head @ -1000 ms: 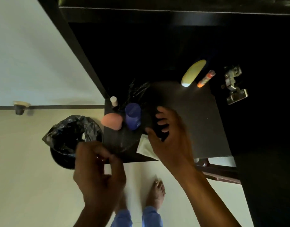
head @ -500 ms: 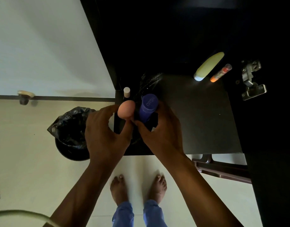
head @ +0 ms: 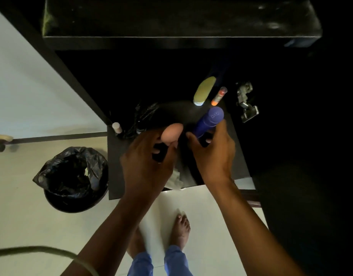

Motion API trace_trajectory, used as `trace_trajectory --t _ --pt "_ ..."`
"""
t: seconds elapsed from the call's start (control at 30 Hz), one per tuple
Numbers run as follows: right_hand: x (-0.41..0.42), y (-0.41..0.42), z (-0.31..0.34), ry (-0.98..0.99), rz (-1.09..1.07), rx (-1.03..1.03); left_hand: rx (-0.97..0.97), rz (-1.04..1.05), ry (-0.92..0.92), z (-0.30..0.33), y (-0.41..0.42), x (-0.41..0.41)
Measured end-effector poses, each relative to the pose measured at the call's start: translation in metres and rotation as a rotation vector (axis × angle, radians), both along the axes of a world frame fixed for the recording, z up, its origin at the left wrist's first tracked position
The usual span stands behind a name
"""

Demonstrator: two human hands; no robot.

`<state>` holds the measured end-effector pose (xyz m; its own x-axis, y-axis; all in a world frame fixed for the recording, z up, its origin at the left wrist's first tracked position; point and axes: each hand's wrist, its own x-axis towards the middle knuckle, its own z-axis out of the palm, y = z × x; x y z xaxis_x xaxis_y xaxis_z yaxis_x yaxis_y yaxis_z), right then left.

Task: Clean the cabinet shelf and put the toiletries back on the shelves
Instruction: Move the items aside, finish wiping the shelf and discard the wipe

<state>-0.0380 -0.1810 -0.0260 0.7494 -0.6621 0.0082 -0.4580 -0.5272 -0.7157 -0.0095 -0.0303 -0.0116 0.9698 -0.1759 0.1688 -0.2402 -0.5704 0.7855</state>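
Both hands are full: the left hand [head: 149, 166] cups a pink sponge [head: 171, 134], the right hand [head: 213, 154] grips a blue bottle [head: 208, 122] slanting up toward the shelf [head: 181, 42] ahead.

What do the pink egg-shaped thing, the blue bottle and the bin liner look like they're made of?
Pink egg-shaped thing in the left hand: probably soft foam sponge, matte with no glare. Blue bottle in the right hand: likely plastic, smooth, a faint sheen on the cap. Bin liner: thin black plastic film, crinkled and glossy at the folds.
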Motion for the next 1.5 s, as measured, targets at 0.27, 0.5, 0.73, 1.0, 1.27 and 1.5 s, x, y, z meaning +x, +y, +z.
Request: trace_trajectory --t 0.27,0.5,0.73,1.0,1.27,1.5 --pt "0.023 -0.049 -0.008 0.035 -0.075 -0.066 0.084 -0.096 0.012 -0.029 -0.079 0.050" --pt "0.031 -0.054 -0.019 -0.039 -0.081 -0.086 0.151 -0.130 -0.051 -0.043 -0.103 0.066" --pt "0.023 -0.050 -0.028 -0.042 -0.101 -0.026 0.119 -0.127 0.009 -0.047 -0.099 0.063" --pt "-0.036 0.008 -0.015 -0.150 -0.186 0.067 -0.038 -0.078 0.010 -0.030 -0.027 0.002" --pt "0.011 0.070 -0.016 -0.115 0.281 0.126 0.001 0.356 0.028 -0.025 0.058 -0.010" --pt "0.067 0.082 -0.024 -0.035 0.437 0.009 0.043 0.359 0.066 -0.027 0.062 0.042"
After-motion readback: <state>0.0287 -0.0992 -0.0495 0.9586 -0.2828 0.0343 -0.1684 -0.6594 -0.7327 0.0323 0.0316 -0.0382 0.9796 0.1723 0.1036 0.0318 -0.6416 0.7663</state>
